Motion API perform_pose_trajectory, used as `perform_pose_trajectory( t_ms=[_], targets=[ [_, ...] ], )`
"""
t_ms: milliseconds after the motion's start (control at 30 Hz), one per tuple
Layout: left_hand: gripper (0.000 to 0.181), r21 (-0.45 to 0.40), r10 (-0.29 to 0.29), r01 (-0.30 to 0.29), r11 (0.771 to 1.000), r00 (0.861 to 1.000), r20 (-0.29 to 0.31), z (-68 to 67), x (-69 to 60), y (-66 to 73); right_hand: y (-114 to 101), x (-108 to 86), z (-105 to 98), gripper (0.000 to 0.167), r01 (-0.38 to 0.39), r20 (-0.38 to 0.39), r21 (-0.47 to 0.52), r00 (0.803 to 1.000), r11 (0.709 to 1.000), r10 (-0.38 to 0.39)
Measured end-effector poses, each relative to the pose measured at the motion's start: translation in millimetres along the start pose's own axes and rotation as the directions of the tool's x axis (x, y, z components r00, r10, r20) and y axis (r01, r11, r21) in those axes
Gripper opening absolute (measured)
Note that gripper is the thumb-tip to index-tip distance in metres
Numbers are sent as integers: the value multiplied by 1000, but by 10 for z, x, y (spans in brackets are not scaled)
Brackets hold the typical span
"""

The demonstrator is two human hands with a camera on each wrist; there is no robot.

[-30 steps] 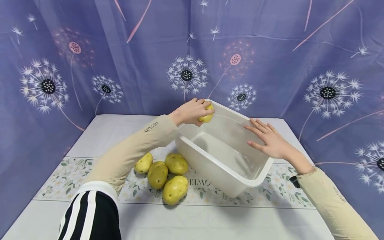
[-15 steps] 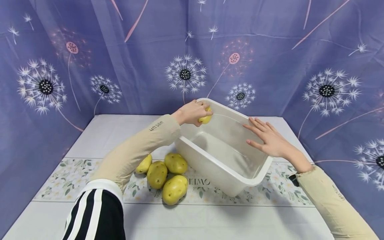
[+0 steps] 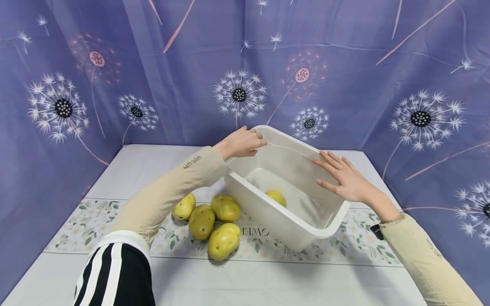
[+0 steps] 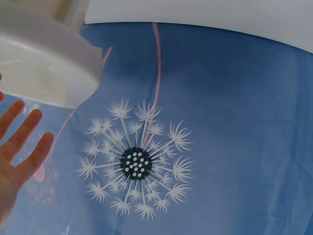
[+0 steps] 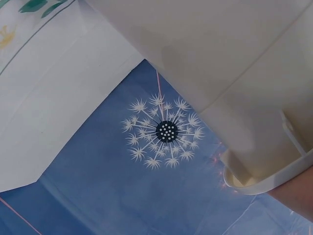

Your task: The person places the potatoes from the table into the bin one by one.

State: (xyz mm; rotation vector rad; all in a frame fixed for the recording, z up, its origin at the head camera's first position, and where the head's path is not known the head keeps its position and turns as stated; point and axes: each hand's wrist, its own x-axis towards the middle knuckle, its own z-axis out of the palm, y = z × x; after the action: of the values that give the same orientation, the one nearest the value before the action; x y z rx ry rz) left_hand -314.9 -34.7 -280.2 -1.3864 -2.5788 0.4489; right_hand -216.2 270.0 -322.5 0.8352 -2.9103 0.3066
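My left hand (image 3: pixel 241 143) hovers over the far left end of a white plastic bin (image 3: pixel 268 217), its fingers loose with nothing in them. In the left wrist view, the fingers (image 4: pixel 32 156) are extended just under the bin's edge (image 4: pixel 63 63). A yellow potato (image 3: pixel 276 197) lies on the bin floor, partly hidden by the near wall. With fingers spread, my right hand (image 3: pixel 344 176) rests on the bin's right end; in the right wrist view the bin wall (image 5: pixel 195 49) covers most of it.
Left of the bin, several potatoes (image 3: pixel 225 208) sit close together on the white tablecloth (image 3: pixel 268 284) with its flowered band. A purple dandelion-print curtain (image 3: pixel 183 85) surrounds the table at the back and sides.
The potato has left my left hand and now lies on the bin floor. The left fingers have loosened at about the same place. My right hand and the bin hold their places.
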Motion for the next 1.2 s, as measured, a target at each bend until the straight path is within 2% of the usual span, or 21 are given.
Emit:
perform_pose_trajectory(
  t_ms=[333, 533, 667, 867, 900, 1100, 1200],
  targets=[
    [29, -59, -16, 7, 998, 989, -144, -89, -376, -37, 20, 9, 10, 58, 6, -7, 0, 1000, 1000, -6],
    [25, -45, -32, 22, 999, 974, -225, -102, -641, -78, 28, 12, 11, 58, 8, -10, 2, 1000, 1000, -8],
    [27, -35, -25, 16, 999, 955, -295, -97, -868, -56, 29, 9, 14, 58, 15, -17, -2, 1000, 1000, -15],
    [27, 5, 16, -15, 1000, 910, -414, -30, -1205, 15, 16, 2, 11, 57, 16, -23, 7, 1000, 1000, -15],
    [27, 10, 22, -19, 1000, 907, -421, -14, -1252, 30, 14, 1, 10, 57, 15, -24, 7, 1000, 1000, -15],
    [30, 24, 28, -20, 1000, 911, -411, 106, -1506, 153, 9, 0, 6, 57, 19, -27, 7, 999, 1000, -19],
    [31, 38, 35, -21, 999, 910, -414, 166, -1617, 246, 10, 1, 9, 57, 17, -21, 6, 1000, 1000, -17]
  ],
)
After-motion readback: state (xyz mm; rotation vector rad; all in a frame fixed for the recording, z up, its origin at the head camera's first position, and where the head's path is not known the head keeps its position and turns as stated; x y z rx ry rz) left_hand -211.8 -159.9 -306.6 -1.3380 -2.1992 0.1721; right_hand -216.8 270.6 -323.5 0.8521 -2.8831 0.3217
